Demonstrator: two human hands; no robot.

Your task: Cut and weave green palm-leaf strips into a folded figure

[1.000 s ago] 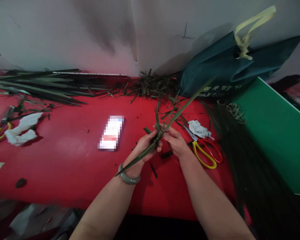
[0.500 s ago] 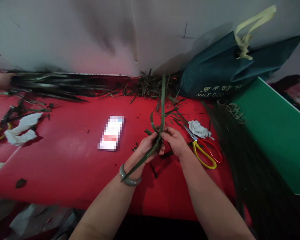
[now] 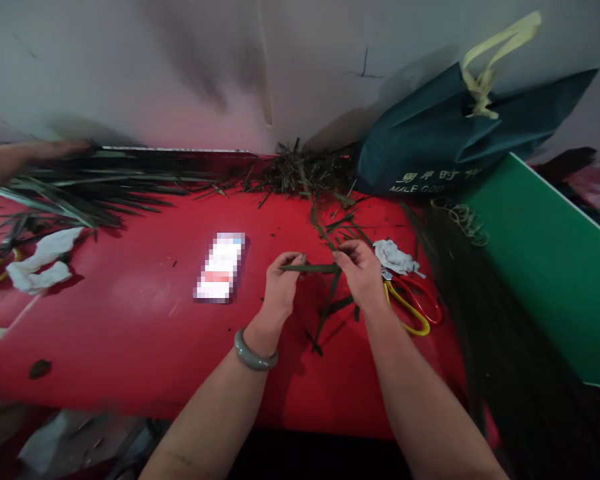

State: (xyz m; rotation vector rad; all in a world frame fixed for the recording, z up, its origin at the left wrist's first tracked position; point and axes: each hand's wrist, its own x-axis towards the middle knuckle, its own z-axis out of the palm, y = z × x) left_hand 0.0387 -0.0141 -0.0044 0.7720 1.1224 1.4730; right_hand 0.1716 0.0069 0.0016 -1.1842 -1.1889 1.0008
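Above the red table (image 3: 130, 313) I hold a narrow green leaf strip (image 3: 313, 268) stretched level between both hands. My left hand (image 3: 280, 288), with a grey bangle (image 3: 253, 355) on its wrist, pinches the strip's left end. My right hand (image 3: 363, 273) pinches the right part, where the strip bends and its tail (image 3: 330, 303) hangs down toward the table.
Red-and-yellow scissors (image 3: 413, 307) and a crumpled tissue (image 3: 395, 257) lie right of my right hand. A blurred white packet (image 3: 220, 267) lies to the left. Long leaves (image 3: 80, 190), clippings (image 3: 300, 172), a dark green bag (image 3: 445, 147), a green board (image 3: 545, 267). Another person's arm (image 3: 10, 163) at far left.
The long leaf that stood upward between my hands has been folded down; my hands moved apart and now stretch it level. Another person's arm came in over the leaves at left.
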